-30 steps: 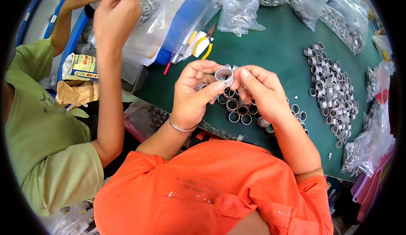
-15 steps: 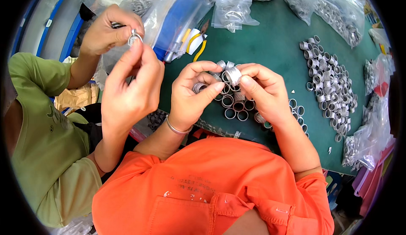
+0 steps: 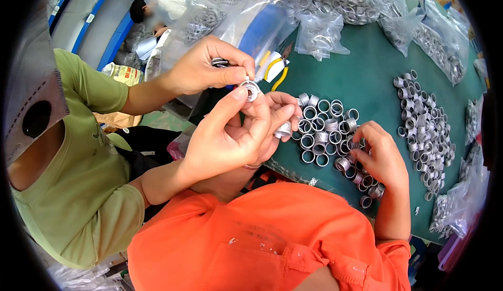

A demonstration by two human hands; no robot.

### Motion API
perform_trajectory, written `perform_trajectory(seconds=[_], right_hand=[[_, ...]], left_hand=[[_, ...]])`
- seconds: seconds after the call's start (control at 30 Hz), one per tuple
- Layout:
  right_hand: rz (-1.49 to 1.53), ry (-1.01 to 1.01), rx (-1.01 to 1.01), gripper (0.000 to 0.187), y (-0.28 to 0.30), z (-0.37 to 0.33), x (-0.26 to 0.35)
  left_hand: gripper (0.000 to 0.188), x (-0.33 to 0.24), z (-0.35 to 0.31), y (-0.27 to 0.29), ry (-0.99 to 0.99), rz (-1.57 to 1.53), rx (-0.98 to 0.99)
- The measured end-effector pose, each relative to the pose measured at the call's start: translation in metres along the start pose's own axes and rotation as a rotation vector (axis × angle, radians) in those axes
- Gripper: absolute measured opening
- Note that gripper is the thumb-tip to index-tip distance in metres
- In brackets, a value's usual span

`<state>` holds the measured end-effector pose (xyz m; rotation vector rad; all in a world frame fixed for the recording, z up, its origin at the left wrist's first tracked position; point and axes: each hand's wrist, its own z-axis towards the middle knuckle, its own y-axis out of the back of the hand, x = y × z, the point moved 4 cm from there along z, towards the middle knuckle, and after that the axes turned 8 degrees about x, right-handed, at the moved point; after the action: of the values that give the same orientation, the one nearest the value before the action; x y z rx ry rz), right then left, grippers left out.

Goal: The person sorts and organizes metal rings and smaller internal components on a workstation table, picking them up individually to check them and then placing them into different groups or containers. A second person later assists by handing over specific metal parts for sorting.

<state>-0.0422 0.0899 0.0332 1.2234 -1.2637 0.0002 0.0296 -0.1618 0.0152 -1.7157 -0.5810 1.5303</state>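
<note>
My left hand (image 3: pixel 281 111) is partly covered by a co-worker's hands. It is closed on a short grey metal ring (image 3: pixel 283 130) with a ridged outside, held between thumb and fingers at the left edge of a pile of similar rings (image 3: pixel 319 125). At the pile's right side, my right hand (image 3: pixel 385 157) reaches down with bent fingers. Its thumb and fingertips close about one of the metal rings (image 3: pixel 357 145), which the fingers partly hide.
A co-worker in a green shirt (image 3: pixel 78 186) holds a ring-shaped piece (image 3: pixel 251 90) close over my left forearm. Another ring pile (image 3: pixel 423 134) lies right on the green table (image 3: pixel 367 60). Bags of metal parts (image 3: pixel 320 37) line the back, near yellow-handled pliers (image 3: pixel 280 79).
My hands have parted: the left keeps a ring and has drawn left, the right has moved off it down to the pile. The co-worker's hands have come over my left arm.
</note>
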Motion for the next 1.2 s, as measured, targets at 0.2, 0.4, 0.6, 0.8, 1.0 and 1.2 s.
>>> perform_trajectory(seconds=[0.2, 0.4, 0.6, 0.8, 1.0, 1.2], right_hand=[[0.058, 0.148, -0.117, 0.014, 0.009, 0.011, 0.022], [0.491, 0.323, -0.061, 0.010, 0.000, 0.049, 0.077], [0.841, 0.365, 0.196, 0.013, -0.019, 0.073, 0.114], [0.927, 0.332, 0.165, 0.011, -0.024, 0.080, 0.111], [1.056, 0.251, 0.168, 0.010, -0.028, 0.082, 0.106], [1.189, 0.149, 0.260, 0.011, -0.026, 0.084, 0.102]], left_hand=[[0.020, -0.005, 0.002, -0.015, 0.098, -0.243, 0.124], [0.013, -0.027, -0.010, -0.056, 0.260, -0.770, -0.206], [0.007, -0.024, -0.015, -0.071, 0.374, -1.704, -0.483], [0.006, -0.022, -0.017, -0.067, 0.370, -1.595, -0.571], [0.008, -0.021, -0.014, -0.068, 0.345, -1.527, -0.667], [0.009, -0.020, -0.011, -0.067, 0.416, -1.578, -0.659]])
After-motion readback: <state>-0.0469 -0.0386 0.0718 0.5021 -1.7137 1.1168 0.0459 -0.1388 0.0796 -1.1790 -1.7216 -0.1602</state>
